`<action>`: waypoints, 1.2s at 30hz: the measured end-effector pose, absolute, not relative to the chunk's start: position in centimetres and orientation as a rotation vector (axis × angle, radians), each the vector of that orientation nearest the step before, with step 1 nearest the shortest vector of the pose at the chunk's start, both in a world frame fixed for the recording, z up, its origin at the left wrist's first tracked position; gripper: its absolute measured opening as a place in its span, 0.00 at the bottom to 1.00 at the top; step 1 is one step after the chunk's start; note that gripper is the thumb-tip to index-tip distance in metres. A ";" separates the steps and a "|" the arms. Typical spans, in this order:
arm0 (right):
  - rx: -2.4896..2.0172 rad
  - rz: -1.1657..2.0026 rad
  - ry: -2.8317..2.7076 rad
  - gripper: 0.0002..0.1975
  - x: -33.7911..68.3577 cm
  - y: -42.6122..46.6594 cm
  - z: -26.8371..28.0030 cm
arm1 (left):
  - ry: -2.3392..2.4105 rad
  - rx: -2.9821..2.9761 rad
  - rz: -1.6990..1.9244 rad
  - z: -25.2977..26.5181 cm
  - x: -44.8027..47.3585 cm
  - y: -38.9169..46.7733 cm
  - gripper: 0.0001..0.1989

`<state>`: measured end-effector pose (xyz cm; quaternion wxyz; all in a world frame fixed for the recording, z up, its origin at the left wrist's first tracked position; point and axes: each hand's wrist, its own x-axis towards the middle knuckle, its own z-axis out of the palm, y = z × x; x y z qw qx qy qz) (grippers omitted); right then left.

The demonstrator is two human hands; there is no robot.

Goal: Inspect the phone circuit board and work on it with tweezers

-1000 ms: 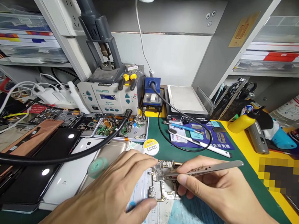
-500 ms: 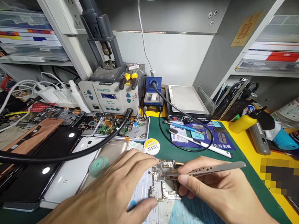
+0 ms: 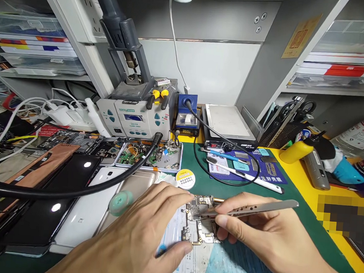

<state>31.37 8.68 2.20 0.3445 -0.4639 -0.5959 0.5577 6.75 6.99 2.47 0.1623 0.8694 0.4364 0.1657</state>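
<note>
A phone circuit board (image 3: 206,238) lies on a blue and white printed sheet (image 3: 234,267) in front of me. My left hand (image 3: 150,222) spans its left side, with the thumb at the near edge and the fingertips at the far edge, steadying it. In my right hand (image 3: 250,230) is a pair of metal tweezers (image 3: 258,207) with a row of holes, pinched between thumb and fingers. They slant down to the left, and their tip meets the upper middle of the board. My right fingers hide part of the board's right side.
Behind the board lie a round labelled tin (image 3: 185,179) and a white brush (image 3: 245,175). A tray of circuit boards (image 3: 179,157) and several phones (image 3: 81,212) are at left, crossed by a thick black hose (image 3: 102,191). Further back stand a hot-air station (image 3: 133,118) and a heating plate (image 3: 229,123).
The camera view has shifted very slightly. Both hands, the tweezers and the board keep almost the same places.
</note>
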 end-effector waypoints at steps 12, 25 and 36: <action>-1.195 1.487 -1.479 0.09 31.5 8.4 2.1 | 1.254 2.448 0.426 2.6 6.8 6.9 0.31; -1.168 1.526 -1.447 0.10 31.4 8.6 2.3 | 1.255 2.413 0.427 2.5 6.6 6.8 0.34; -1.192 1.525 -1.442 0.10 31.3 8.4 2.6 | 1.244 2.414 0.436 2.7 6.8 6.9 0.32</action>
